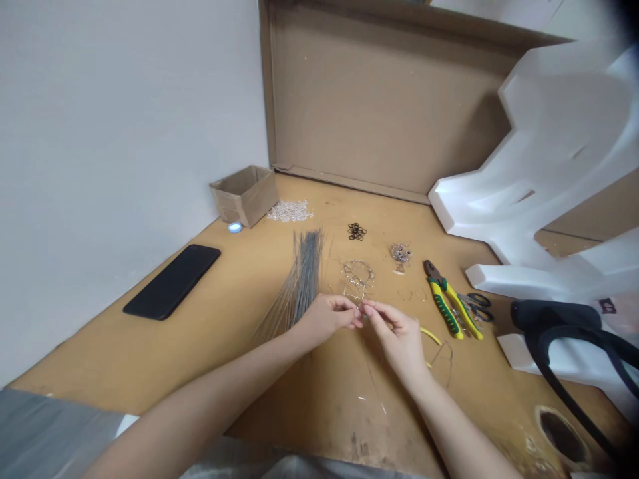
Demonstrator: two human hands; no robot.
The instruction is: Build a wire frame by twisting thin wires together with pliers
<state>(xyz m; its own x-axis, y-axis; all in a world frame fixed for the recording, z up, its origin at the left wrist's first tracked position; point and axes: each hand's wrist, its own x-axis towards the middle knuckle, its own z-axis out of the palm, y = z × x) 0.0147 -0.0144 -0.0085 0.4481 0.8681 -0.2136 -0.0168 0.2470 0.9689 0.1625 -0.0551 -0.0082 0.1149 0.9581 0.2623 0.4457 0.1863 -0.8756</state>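
Observation:
My left hand [329, 317] and my right hand [399, 338] meet over the middle of the table, fingertips pinched close together. Between them is a thin wire [372, 364], its tail hanging down toward the table's front; the spot where the fingers grip is mostly hidden. Just beyond my fingertips lies a ring-shaped piece of bent wire [358, 271] with small shiny bits on it. A bundle of straight grey wires [307, 273] lies beside my left hand, partly behind my left forearm.
Green-and-yellow pliers [446, 299] and scissors [476, 307] lie on the right. Farther back are black rings [356, 231], a tangled wire cluster [400, 253], clear beads [290, 210] and a cardboard box [244, 194]. A black phone [172, 282] lies left; white foam [559, 133] stands right.

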